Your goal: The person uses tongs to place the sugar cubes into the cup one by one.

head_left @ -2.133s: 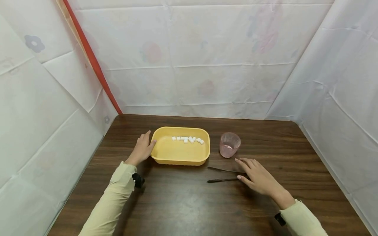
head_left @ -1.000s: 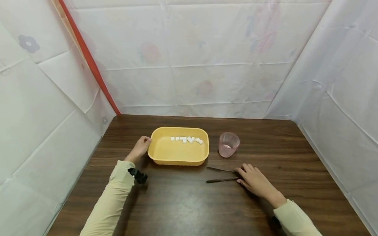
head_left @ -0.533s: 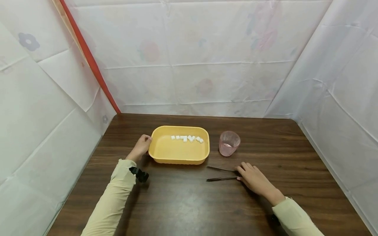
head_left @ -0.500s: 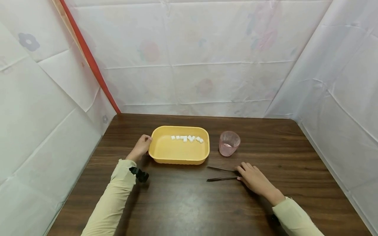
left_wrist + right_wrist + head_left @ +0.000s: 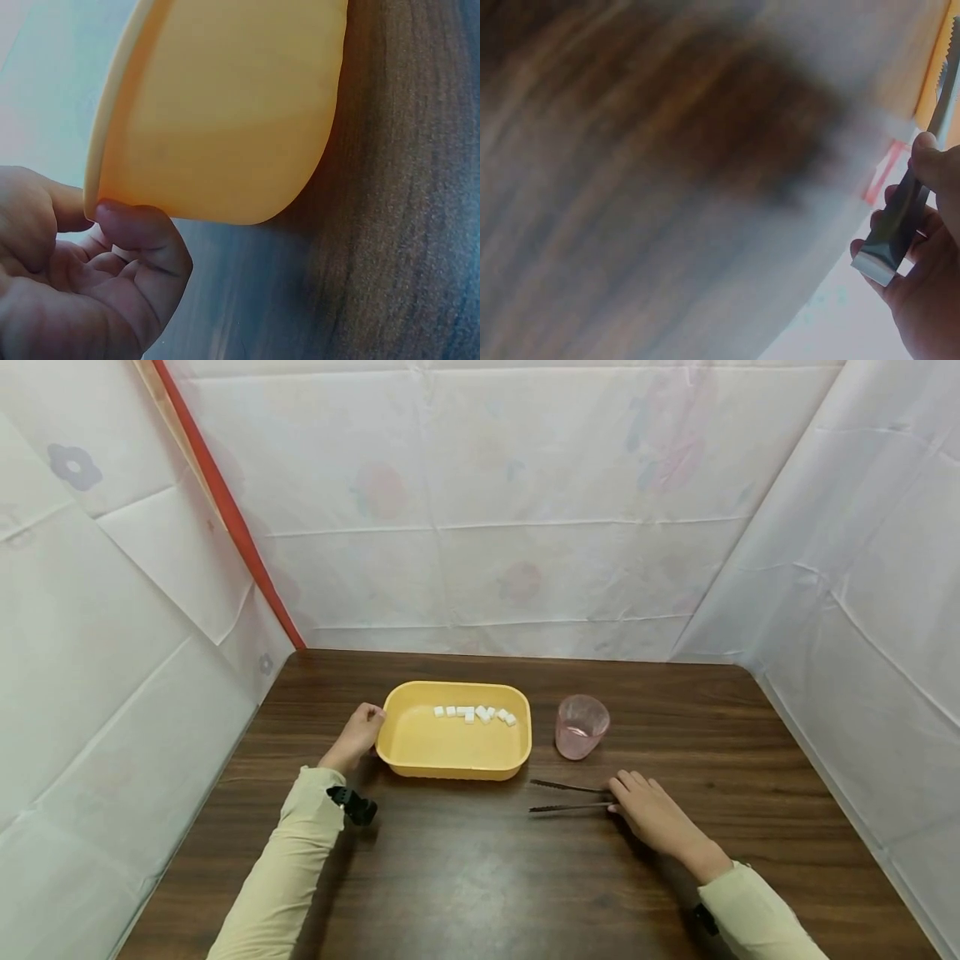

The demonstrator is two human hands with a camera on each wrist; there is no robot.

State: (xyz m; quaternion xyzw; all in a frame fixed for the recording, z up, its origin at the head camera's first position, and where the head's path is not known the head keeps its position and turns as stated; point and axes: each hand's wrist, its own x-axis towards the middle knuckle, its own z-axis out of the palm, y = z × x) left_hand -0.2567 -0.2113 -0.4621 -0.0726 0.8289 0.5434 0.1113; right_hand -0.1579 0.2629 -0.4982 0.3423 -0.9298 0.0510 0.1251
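At the left end of a yellow plastic tray (image 5: 453, 772), my left hand (image 5: 356, 735) pinches the rim between thumb and finger; the left wrist view shows the thumb (image 5: 139, 225) against the tray wall. Small white cubes (image 5: 469, 718), which look like sugar cubes, lie scattered along the tray's far side. My right hand (image 5: 658, 820) holds metal tongs (image 5: 572, 807) by the bend end, their two toothed arms apart and pointing left. In the right wrist view, thumb and fingers wrap the tongs (image 5: 900, 221). Nothing sits between the tong tips.
A pink translucent glass (image 5: 579, 745) stands upright right of the tray, beyond the tongs. Everything rests on a dark wood-grain table (image 5: 465, 877). White sheeting (image 5: 480, 510) walls the left, back and right sides.
My left hand has gone from spread fingers beside the tray to pinching its rim. My right hand has come down onto the tongs and gripped them; their arms have drawn slightly closer together.
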